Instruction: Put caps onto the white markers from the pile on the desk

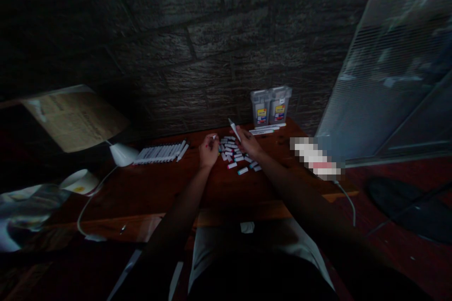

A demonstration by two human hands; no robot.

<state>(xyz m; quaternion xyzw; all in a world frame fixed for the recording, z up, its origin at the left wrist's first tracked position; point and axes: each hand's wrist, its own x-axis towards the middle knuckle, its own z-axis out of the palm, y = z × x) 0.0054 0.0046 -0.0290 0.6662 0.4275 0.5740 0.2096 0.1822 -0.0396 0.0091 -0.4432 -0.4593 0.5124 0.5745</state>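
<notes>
A dark reddish wooden table (148, 188) stands against a stone wall, and just beyond and beneath the right hand (248, 142) lies a loose heap of short capped markers (235, 153). To the left of the left hand (208, 150), a tidy row of white markers (162, 153) lies side by side, with a white lamp (123, 154) and a white cup (79, 182) farther left. Behind the right hand, two clear plastic marker boxes (271, 106) stand upright by the wall with a few long markers (264, 129) lying at their base.
</notes>
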